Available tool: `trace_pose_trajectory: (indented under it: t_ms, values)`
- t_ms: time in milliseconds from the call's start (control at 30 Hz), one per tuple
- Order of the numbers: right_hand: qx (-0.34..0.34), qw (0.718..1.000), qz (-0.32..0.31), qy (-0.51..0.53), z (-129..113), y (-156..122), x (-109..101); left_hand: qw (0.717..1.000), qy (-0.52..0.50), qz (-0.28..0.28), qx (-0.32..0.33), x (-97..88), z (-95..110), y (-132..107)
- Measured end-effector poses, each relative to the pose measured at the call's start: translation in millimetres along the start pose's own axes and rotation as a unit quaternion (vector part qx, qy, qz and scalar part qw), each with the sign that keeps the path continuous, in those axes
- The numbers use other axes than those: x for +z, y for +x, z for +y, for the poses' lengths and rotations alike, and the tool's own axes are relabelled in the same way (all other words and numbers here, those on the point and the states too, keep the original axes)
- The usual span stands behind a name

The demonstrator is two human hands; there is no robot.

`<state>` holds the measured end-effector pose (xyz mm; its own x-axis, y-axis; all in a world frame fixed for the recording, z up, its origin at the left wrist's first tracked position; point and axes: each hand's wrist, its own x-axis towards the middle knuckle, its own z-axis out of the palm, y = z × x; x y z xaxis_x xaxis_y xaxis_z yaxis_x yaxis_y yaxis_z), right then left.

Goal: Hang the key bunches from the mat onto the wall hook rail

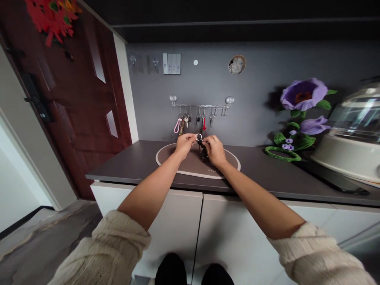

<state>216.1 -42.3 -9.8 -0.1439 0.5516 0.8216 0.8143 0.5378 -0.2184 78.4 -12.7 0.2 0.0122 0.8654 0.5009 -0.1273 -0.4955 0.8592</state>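
Note:
Both my hands meet above an oval brown mat [228, 162] on a dark countertop [136, 162]. My left hand [184, 144] pinches a metal key ring [198, 137] from the left. My right hand [214, 150] is closed around the dark key or fob hanging from that ring; its shape is mostly hidden by my fingers. Just behind, a wall rail with hooks [202, 105] carries several keys and tags, among them a pink loop [177, 126] and a red tag [204, 123].
A dark red door [74, 91] stands at the left. Purple felt flowers [303, 95] and a white appliance [353, 138] sit on the counter at the right. White cabinet doors [225, 233] are below the counter. Light switches [171, 63] are on the grey wall.

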Motion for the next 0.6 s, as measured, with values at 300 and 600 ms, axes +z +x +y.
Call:
trace_pose_trajectory:
  t_ms: [300,600]
  values:
    - [0.051,0.996,0.05,0.05,3,5,-4,0.998,-0.038,-0.032,-0.031,0.2,-10,2]
    - [0.106,0.983,0.053,0.144,7,8,-7,0.993,-0.032,-0.104,-0.043,2.6,-14,-1]
